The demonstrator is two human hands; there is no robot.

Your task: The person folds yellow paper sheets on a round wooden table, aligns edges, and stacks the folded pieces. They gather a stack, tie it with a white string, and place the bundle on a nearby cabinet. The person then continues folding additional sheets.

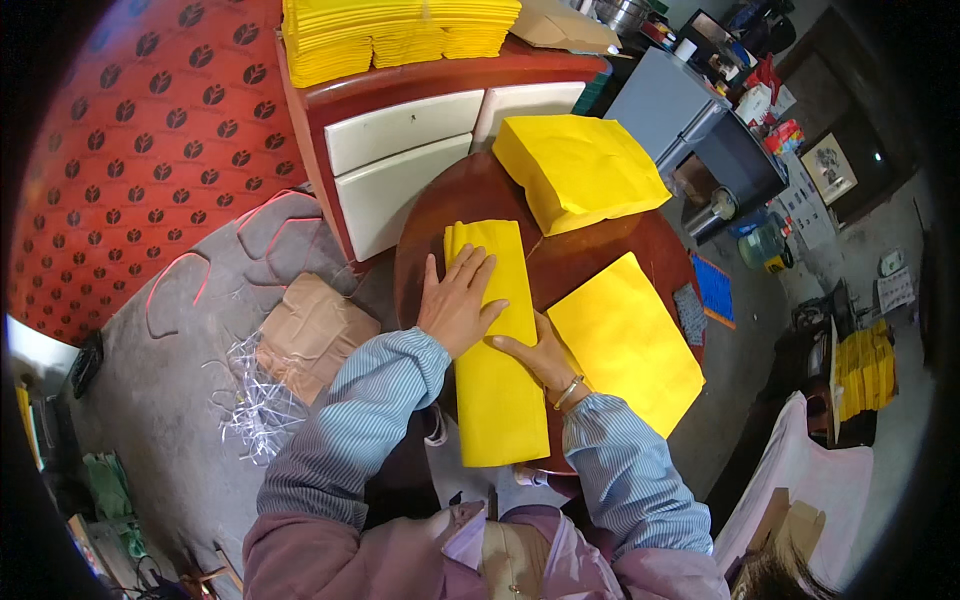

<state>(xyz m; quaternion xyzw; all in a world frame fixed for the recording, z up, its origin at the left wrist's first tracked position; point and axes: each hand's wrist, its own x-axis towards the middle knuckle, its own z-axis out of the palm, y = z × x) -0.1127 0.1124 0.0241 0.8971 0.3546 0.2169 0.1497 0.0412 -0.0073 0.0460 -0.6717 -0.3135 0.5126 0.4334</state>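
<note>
The folded yellow paper [495, 350] lies lengthwise on the round wooden worktop [580, 262], directly in front of me. My left hand [458, 300] rests flat on the paper's left edge, fingers spread wide, gripping nothing. My right hand [540, 358] presses the paper's right edge, fingers extended, palm down. Right of the paper lies a flat yellow sheet stack [625, 342]; beyond it, a thicker yellow stack [578, 168]. The paper appears light, thin and limp; it likely creases easily. Hold it at the edges, under flat palms.
</note>
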